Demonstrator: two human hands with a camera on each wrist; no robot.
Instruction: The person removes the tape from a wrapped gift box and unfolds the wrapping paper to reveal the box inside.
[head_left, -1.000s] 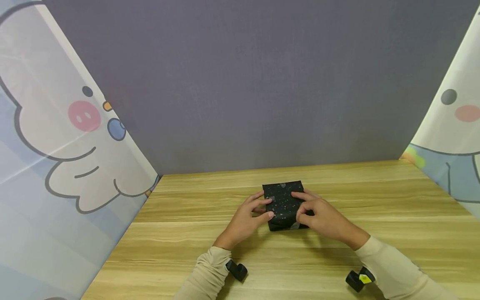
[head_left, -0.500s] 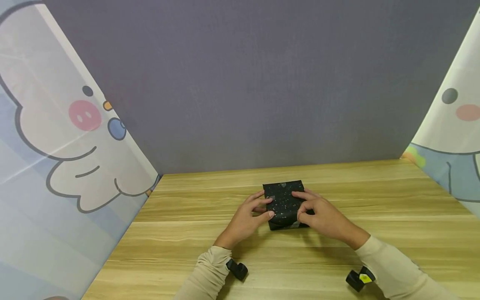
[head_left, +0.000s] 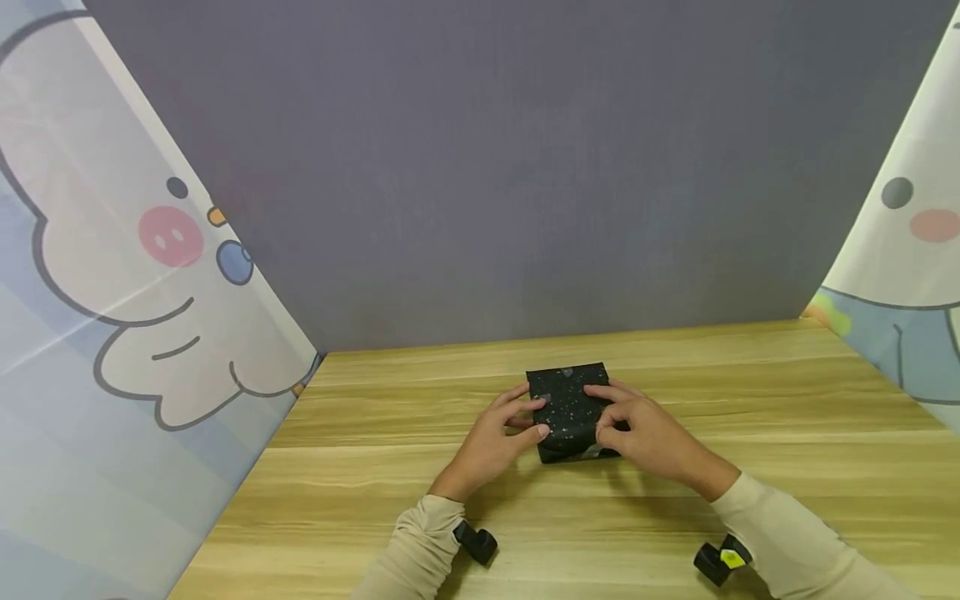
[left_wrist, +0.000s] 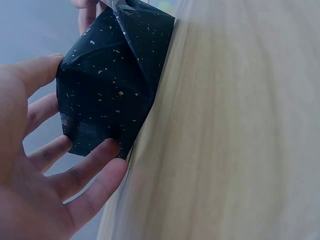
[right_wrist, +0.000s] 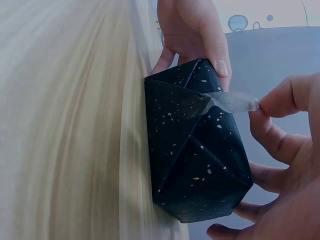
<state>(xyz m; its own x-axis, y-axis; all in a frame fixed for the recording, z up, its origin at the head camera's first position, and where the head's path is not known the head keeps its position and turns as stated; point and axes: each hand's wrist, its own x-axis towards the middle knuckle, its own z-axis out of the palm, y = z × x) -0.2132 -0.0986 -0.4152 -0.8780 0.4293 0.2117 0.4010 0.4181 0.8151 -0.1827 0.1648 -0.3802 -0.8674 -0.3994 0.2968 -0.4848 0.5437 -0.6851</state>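
Observation:
A box-shaped package [head_left: 567, 417] wrapped in black paper with pale speckles stands on the wooden table in front of me. At its left side is my left hand [head_left: 495, 437], thumb and fingertips resting on the paper with the fingers spread; the left wrist view shows several fingers against the package's end [left_wrist: 95, 100]. My right hand [head_left: 641, 429] is on the other side. Its thumb and index finger pinch the free end of a clear tape strip [right_wrist: 232, 102], whose other end sticks to the folded paper flap. Other right fingers touch the package's top and side.
Wood-grain table surface [head_left: 360, 467] surrounds the package. A grey panel [head_left: 480, 183] rises behind it, and cartoon-printed sheets [head_left: 105, 275] flank both sides. A black wrist-camera mount [head_left: 476, 542] sits on each forearm.

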